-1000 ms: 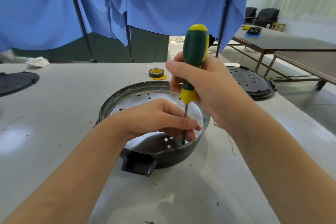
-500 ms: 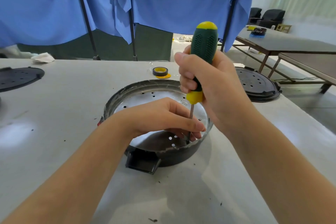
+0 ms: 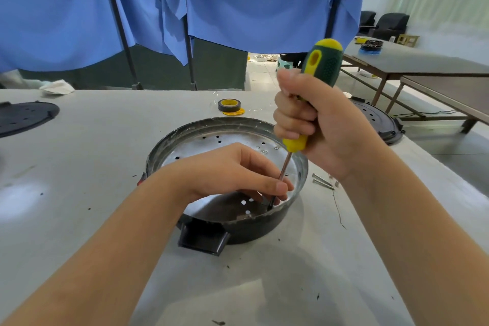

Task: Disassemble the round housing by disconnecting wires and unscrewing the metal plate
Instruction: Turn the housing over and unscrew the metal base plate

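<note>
Unscrewing the metal plate inside the round housing

Turning out a screw near the front-right edge of the plate looks to be the step in hand. The round housing (image 3: 232, 230) sits on the grey table (image 3: 92, 167) directly in front of the person, its dark square tab pointing toward the camera, and the shiny metal plate (image 3: 227, 140) with its small holes lies inside the rim.

The right hand (image 3: 317, 127) is wrapped tight around the green and yellow screwdriver (image 3: 321, 66), fingers curled round the handle, which leans a little to the right at the top. Its shaft runs down to the plate close to the near wall of the housing. The left hand (image 3: 232, 174) reaches into the housing, fingers bent and pinching around the lower shaft, apparently steadying the tip; the screw itself is hidden under those fingers, so I cannot tell how far out it stands.

Loose screws (image 3: 321, 182) lie on the table just right of the housing, which suggests part of the plate is already freed. No wires are clearly visible.

The next move likely calls for steady downward pressure while twisting, keeping the tip seated, then lifting the freed screw clear. A roll of tape (image 3: 229, 106) rests behind the housing, and dark round lids (image 3: 381, 124) sit at either side
</note>
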`<state>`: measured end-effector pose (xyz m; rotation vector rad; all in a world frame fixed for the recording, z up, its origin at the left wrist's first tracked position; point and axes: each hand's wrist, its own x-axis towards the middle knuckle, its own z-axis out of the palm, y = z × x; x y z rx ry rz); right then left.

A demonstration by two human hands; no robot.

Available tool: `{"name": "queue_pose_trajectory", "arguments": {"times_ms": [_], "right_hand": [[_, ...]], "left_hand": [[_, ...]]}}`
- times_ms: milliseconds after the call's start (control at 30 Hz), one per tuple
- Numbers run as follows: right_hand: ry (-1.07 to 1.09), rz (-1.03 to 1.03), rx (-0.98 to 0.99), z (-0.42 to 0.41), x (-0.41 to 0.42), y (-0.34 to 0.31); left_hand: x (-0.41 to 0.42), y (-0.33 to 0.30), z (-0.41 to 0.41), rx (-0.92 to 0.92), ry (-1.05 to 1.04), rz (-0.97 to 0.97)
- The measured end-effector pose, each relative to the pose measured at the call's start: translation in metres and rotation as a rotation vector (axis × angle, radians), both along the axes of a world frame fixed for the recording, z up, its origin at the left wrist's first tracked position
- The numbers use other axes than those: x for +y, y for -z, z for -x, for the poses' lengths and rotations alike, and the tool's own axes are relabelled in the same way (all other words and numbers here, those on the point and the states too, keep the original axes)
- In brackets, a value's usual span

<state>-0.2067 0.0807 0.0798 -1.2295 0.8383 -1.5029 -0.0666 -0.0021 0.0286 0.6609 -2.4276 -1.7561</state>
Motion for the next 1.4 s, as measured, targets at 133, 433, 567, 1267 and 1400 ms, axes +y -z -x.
{"name": "queue_pose_trajectory", "arguments": {"times_ms": [133,433,567,1267,1400], "right_hand": [[0.173,-0.107,0.307,-0.004,-0.003,0.003],[0.346,-0.079,0.341,-0.025,-0.001,0.002],[0.377,-0.026,0.358,-0.031,-0.001,0.005],[0.368,-0.061,0.438,-0.016,-0.001,0.001],[0.421,-0.075,0.337,-0.024,0.0,0.002]], "left_hand": [[-0.001,0.001,-0.001,0.009,-0.012,-0.001],[-0.002,0.0,0.0,0.013,-0.014,-0.003],[-0.001,-0.001,0.0,0.01,-0.014,0.007],[-0.003,-0.001,-0.002,0.123,-0.027,0.017],[-0.003,0.0,-0.001,0.104,-0.047,0.057]]}}
